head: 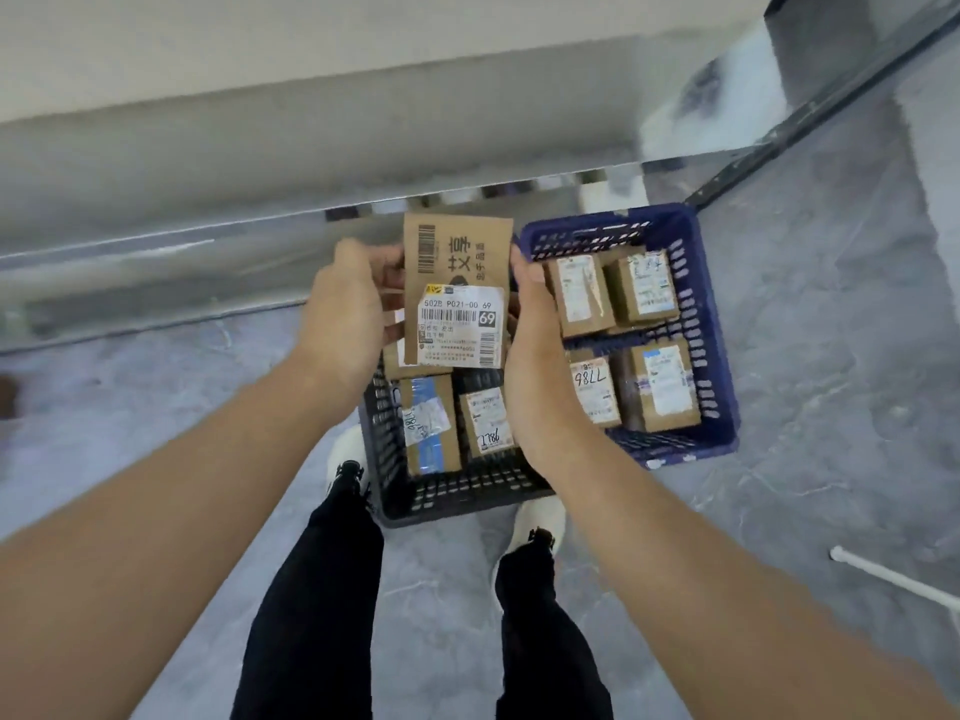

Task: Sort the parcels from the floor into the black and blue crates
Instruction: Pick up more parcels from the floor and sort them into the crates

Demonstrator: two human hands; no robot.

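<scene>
Grey marbled flooring [831, 356] is seen from above, bounded at the top by a pale wall ledge [260, 148]. Two perforated plastic crates are set side by side on it, touching: a black crate [457, 498] nearer the viewer and a blue crate [711, 324] to its right.

A brown cardboard parcel [457, 283] is held upright above the far end of the black crate, just beside the blue crate's left rim. It is gripped on both sides. The left hand [348, 319] is curled round its left edge, and the right hand [540, 366] is clamped on its right edge, thumb in front and fingers hidden behind. A barcode and large Chinese characters are printed on the cardboard. On its white shipping label "502B P021-00 69" can be read, with a bold "69" in a black square.

Four labelled boxes [665, 384] are packed in the blue crate, and at least two more boxes [428, 423] lie in the black crate. "7786" is handwritten on several labels, upside down or sideways.

Black trousers [322, 589] and white shoes [345, 454] are visible below.
</scene>
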